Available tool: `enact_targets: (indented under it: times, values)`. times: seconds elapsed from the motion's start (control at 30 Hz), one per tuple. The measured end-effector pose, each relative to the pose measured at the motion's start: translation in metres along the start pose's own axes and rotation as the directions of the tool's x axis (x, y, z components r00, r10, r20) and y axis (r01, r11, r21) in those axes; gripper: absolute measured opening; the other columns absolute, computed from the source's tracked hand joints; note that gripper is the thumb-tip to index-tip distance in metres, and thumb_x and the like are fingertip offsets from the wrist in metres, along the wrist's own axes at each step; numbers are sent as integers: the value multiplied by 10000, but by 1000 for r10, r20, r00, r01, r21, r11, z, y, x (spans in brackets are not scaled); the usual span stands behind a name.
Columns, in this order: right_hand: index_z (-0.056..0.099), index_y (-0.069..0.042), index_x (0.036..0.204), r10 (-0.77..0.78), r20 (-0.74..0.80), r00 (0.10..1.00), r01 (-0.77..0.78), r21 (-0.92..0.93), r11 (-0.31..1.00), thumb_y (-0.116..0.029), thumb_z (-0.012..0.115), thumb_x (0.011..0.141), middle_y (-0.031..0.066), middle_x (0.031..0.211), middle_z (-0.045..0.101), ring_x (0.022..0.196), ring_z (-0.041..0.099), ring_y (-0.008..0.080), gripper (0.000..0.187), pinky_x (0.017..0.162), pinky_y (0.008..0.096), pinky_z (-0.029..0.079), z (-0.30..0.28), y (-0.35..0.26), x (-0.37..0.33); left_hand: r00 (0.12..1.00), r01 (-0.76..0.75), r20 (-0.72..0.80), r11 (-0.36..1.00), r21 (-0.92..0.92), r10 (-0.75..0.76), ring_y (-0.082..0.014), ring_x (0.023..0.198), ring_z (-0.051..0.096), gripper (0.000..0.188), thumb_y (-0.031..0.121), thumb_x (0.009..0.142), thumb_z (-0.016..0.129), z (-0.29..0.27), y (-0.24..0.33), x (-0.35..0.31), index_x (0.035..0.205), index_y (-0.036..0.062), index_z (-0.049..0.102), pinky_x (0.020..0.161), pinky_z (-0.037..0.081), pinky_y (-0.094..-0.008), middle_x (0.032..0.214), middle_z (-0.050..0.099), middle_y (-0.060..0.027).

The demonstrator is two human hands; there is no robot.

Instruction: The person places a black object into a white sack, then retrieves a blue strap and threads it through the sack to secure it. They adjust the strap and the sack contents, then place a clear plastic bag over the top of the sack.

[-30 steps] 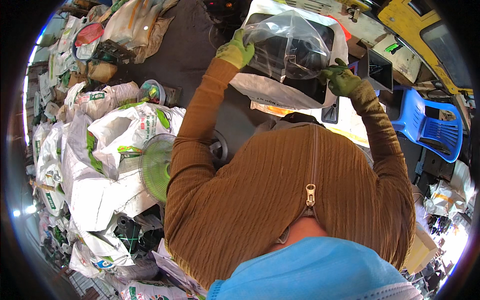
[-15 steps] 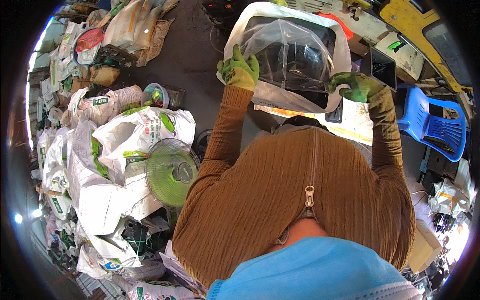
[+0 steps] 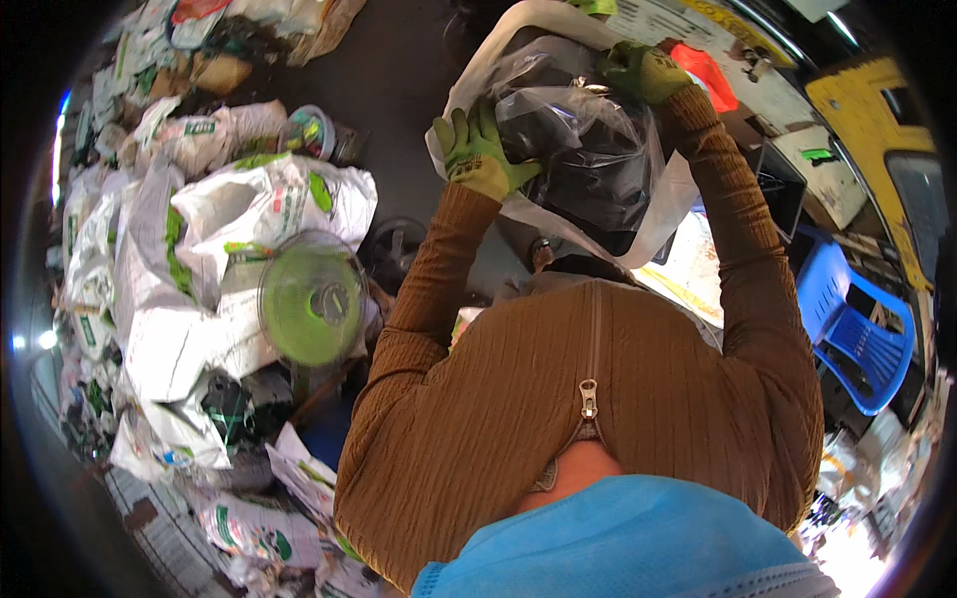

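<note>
In front of me a white woven sack (image 3: 533, 217) gapes upward, its rim spread wide. Crumpled clear plastic (image 3: 543, 105) lines it, and dark contents show through, their kind unclear. My left hand (image 3: 480, 157), in a green glove, lies against the left side of the rim with fingers spread and thumb pointing over the opening. At the far right of the opening, my right hand (image 3: 648, 75), gloved the same, has its fingers curled over the sack's edge and liner. Its fingertips are partly hidden.
A green fan (image 3: 312, 299) stands left of me, before piled white sacks (image 3: 274, 204). On the right are a blue plastic chair (image 3: 855, 319), a black bin (image 3: 780, 189) and a yellow machine frame (image 3: 877, 130). A red-orange object (image 3: 706, 78) lies beyond my right hand.
My right hand has moved from the sack's near right side to its far right. My left hand has spread onto the rim. The sack opening has narrowed and its liner crumpled; the view has shifted.
</note>
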State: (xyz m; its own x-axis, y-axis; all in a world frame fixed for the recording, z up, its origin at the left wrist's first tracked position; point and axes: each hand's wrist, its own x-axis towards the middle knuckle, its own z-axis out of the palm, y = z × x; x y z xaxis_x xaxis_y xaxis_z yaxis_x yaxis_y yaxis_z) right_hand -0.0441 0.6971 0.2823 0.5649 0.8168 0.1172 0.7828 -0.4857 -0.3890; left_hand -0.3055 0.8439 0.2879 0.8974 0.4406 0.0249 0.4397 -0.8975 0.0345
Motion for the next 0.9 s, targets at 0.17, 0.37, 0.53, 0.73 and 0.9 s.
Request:
enact_targets:
  times: [0.17, 0.37, 0.53, 0.73, 0.9]
  values:
    - [585, -91, 982, -76, -69, 995, 77, 8, 997, -299, 520, 826, 150, 939, 619, 873, 592, 331, 268, 730, 421, 464, 19, 13, 1, 989, 100, 120, 991, -89, -89, -392, 1265, 258, 1148, 576, 513, 741, -7, 3, -6, 1355, -17, 237, 1065, 90, -497, 1363, 306, -232]
    - [585, -128, 1038, -118, -89, 989, 98, -202, 974, -346, 506, 842, 135, 1002, 617, 905, 593, 327, 304, 762, 430, 463, 30, 31, 10, 952, 198, 277, 952, -232, -130, -378, 1277, 253, 1175, 533, 501, 770, -9, 0, -9, 1356, -40, 205, 1077, 126, -457, 1347, 305, -261]
    - [545, -107, 1111, -138, -35, 990, 113, -397, 911, -358, 480, 857, 171, 1002, 619, 918, 598, 336, 363, 759, 433, 470, 33, 25, 23, 968, 201, 217, 902, -383, -124, -376, 1277, 255, 1179, 531, 501, 771, 1, -6, -6, 1357, -43, 199, 1076, 134, -451, 1348, 304, -261]
    - [514, -82, 1132, -320, -198, 926, 349, 130, 928, -288, 538, 832, 165, 917, 629, 879, 607, 333, 364, 728, 421, 479, 35, -23, 70, 981, 184, 143, 854, -486, -130, -374, 1278, 256, 1183, 528, 501, 772, 16, -8, 3, 1358, -47, 192, 1076, 143, -444, 1348, 304, -260]
    - [532, -82, 1101, -348, -120, 930, 368, 311, 876, -261, 565, 808, 152, 929, 621, 873, 600, 324, 345, 736, 414, 472, 38, -57, 80, 984, 178, 104, 826, -534, -145, -372, 1278, 258, 1187, 526, 502, 773, 23, -7, 1, 1358, -50, 186, 1076, 150, -438, 1349, 303, -259]
